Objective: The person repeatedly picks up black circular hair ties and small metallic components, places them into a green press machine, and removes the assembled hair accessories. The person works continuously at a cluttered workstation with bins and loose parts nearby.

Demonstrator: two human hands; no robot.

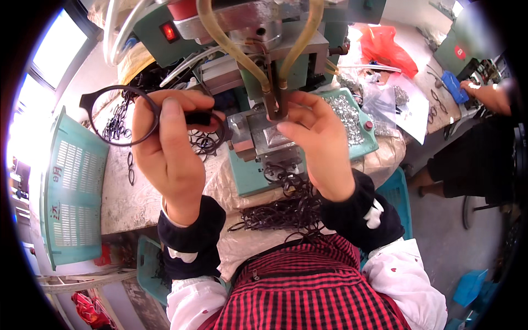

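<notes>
A dark round-rimmed eyeglass frame is in my left hand. Its thumb and fingers pinch the middle of the frame, so one rim sticks out to the left and the other reaches toward the press. My right hand is at the machine's metal tool tip, with thumb and index finger drawn close together there. Anything between those fingertips is too small or hidden to make out. Below the tip is a metal fixture block on the green machine base.
Dark eyeglass frames lie heaped in front of me. A teal tray of small silvery parts stands right of the press, near a red plastic bag. A teal basket stands at left. Another person's arm shows far right.
</notes>
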